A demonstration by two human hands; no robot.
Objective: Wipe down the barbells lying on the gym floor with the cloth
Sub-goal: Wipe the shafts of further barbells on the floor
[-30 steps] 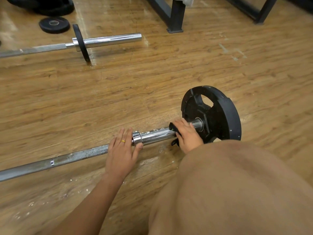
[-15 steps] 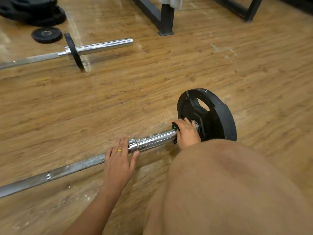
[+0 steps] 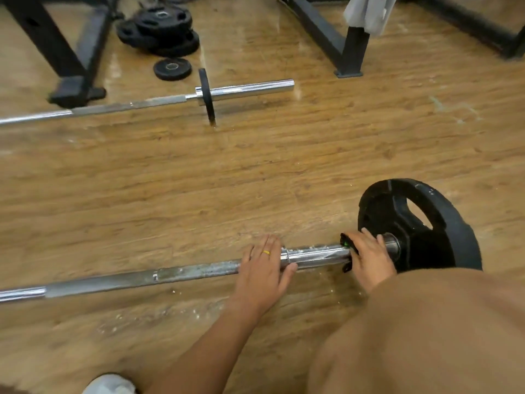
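So, both hands are down on the near barbell (image 3: 170,275), which lies flat on the wood floor (image 3: 255,177) with a big black plate (image 3: 426,223) standing on its right end. I'll place everything off that plate.

The right hand (image 3: 369,260) sits just left of the plate, on the chrome sleeve (image 3: 318,255). Its fingers are curled over the top of the sleeve with a dark cloth (image 3: 347,243) bunched under them. The cloth pokes out on the side away from the plate, with a bit of green showing at its edge. The fingertips are very close to the plate's face, but I can't tell if they touch it.

The left hand (image 3: 262,268) is further left of the plate, past the bare stretch of sleeve. It lies flat over the bar at the collar, fingers mostly straight and a little spread, thumb along the near side of the sleeve. It grips nothing and has a yellow ring (image 3: 266,252) on one finger.

A tan trouser leg (image 3: 426,336) covers the plate's lower edge.

The second barbell (image 3: 142,105) lies well beyond the plate and off to its left, roughly parallel, carrying one thin black plate (image 3: 206,95). Neither hand is near it. Further back are a loose small disc (image 3: 172,69) and a stack of plates (image 3: 162,27).
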